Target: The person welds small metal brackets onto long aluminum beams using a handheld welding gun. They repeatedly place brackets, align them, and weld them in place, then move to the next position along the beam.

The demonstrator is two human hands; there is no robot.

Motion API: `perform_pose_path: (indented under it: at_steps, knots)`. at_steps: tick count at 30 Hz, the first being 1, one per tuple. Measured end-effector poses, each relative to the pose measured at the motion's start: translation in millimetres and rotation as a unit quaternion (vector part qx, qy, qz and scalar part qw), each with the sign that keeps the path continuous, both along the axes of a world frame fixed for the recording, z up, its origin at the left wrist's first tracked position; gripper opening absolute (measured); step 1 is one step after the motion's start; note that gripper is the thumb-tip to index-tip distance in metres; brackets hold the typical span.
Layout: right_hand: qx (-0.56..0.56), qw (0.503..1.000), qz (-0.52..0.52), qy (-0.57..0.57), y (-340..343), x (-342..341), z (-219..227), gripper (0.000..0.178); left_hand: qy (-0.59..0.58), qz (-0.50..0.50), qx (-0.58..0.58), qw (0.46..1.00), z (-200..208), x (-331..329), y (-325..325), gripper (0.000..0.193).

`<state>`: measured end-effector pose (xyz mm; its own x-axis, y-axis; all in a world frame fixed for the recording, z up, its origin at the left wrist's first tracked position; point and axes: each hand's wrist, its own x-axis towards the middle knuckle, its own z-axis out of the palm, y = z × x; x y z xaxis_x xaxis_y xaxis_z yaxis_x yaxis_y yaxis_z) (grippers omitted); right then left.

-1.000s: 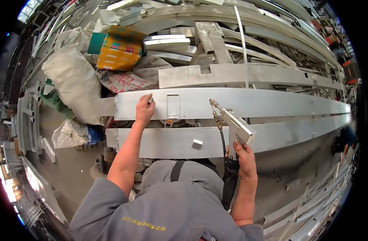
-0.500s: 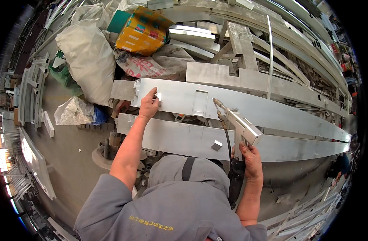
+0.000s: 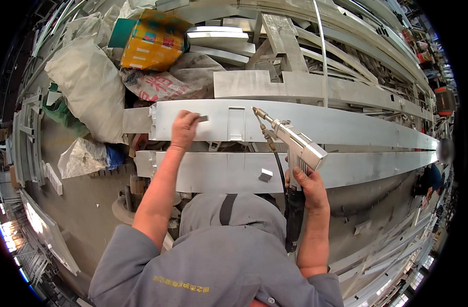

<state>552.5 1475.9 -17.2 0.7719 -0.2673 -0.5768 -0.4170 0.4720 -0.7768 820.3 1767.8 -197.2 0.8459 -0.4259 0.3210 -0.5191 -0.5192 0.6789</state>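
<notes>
My left hand (image 3: 184,130) is over the upper silver metal beam (image 3: 321,123), near its left end. Its fingers pinch a small grey metal piece (image 3: 203,118); whether the piece touches the beam I cannot tell. To the right of it, a rectangular recess (image 3: 237,124) shows in the beam's face. My right hand (image 3: 309,187) is wrapped round the grip of a silver welding gun (image 3: 298,146) with a brass-coloured nozzle and a black hose. The nozzle tip points at the beam just right of the recess. A small metal block (image 3: 265,175) rests on the lower beam (image 3: 213,171).
White sacks (image 3: 91,84) and an orange and green carton (image 3: 154,41) lie at the back left. Stacked metal profiles (image 3: 321,89) fill the far side. More profiles (image 3: 382,271) lie at the lower right. Another person (image 3: 432,180) is at the far right.
The whole view has shifted, so the beams appear further left. My left hand has moved slightly right along the upper beam, and the small piece is turned differently. The gun remains in my right hand.
</notes>
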Motion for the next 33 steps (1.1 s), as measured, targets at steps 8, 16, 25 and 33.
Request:
perform_pose_path:
  at_steps: [8,16,25,33]
  knots:
    - [0.036,0.998,-0.029,0.047,3,6,-6,0.034,-0.030,-0.153,0.027,0.987,-6,-14,-83,0.011]
    - [0.058,0.993,-0.014,0.104,11,15,-27,0.044,-0.045,-0.169,0.068,0.982,-24,7,-103,0.009]
    - [0.071,0.991,-0.017,0.108,9,24,-39,0.049,-0.036,-0.156,0.080,0.984,-32,8,-107,0.008]
    - [0.077,0.992,-0.011,0.104,7,34,-43,0.052,-0.026,-0.157,0.078,0.984,-29,11,-109,0.010]
